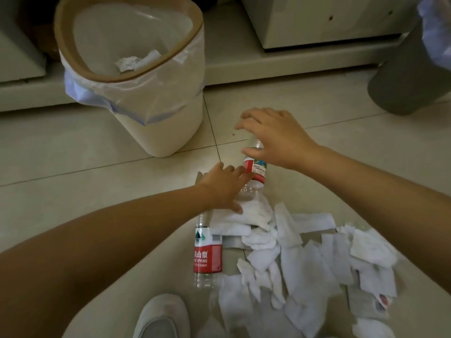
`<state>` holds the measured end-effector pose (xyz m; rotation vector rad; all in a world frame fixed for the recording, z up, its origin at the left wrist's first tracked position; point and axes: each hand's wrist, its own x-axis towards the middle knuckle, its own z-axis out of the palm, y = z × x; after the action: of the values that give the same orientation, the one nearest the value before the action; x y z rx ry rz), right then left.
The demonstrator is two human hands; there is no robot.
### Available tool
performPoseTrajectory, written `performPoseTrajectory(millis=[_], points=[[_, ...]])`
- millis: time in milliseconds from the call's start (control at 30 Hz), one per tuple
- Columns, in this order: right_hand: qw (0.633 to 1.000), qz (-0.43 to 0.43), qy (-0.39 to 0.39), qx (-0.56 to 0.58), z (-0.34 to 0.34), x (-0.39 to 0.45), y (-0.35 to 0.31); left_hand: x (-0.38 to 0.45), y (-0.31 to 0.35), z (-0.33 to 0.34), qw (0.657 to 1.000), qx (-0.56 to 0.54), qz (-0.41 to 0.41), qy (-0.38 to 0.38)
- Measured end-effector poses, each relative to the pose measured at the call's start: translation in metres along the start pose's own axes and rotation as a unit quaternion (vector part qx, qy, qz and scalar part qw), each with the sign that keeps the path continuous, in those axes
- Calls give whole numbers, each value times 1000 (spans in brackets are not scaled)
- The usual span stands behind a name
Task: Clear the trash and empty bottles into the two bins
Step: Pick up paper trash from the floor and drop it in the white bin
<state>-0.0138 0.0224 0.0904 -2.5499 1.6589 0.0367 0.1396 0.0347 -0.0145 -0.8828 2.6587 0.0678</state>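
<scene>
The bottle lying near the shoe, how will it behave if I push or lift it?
The bottle looks clear and empty, so it is probably very light. It lies on its side on smooth tile, so a push would likely roll it. Its thin plastic may dent under a firm grip.

Both forearms are bare from the lower frame edge to the wrist, with no sleeve, watch, bracelet or ring showing on either. The left hand (225,185) and the right hand (273,137) wear no gloves, and the nails that show look short and unpainted. At the bottom edge one foot wears a pale grey-white slip-on shoe (159,315) with a rounded toe and a smooth, plain upper.
</scene>
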Motion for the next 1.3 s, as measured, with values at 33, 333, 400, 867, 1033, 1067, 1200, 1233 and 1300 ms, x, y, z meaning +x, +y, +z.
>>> performPoseTrajectory(millis=[33,333,400,867,1033,1067,1200,1233,1300], points=[[1000,4,-12,3,7,-10,3,-2,3,2,1000,9,-1,-4],[990,15,-139,-4,58,-93,18,-18,32,5,998,-8,54,31],[984,11,-178,-12,68,-107,19,-19,39,6,996,-23,76,30],[973,61,-221,33,96,-148,22,1,58,4,993,56,100,-30],[971,88,-215,58,99,-157,23,-4,40,-14,999,-5,40,32],[970,90,-219,61,100,-159,22,-7,35,-18,999,-23,24,40],[963,107,-232,86,108,-160,13,-16,17,-27,994,-94,-25,56],[960,115,-236,95,109,-159,10,-17,13,-29,992,-101,-38,59],[953,129,-250,114,113,-157,4,-16,6,-32,990,-107,-66,59]])
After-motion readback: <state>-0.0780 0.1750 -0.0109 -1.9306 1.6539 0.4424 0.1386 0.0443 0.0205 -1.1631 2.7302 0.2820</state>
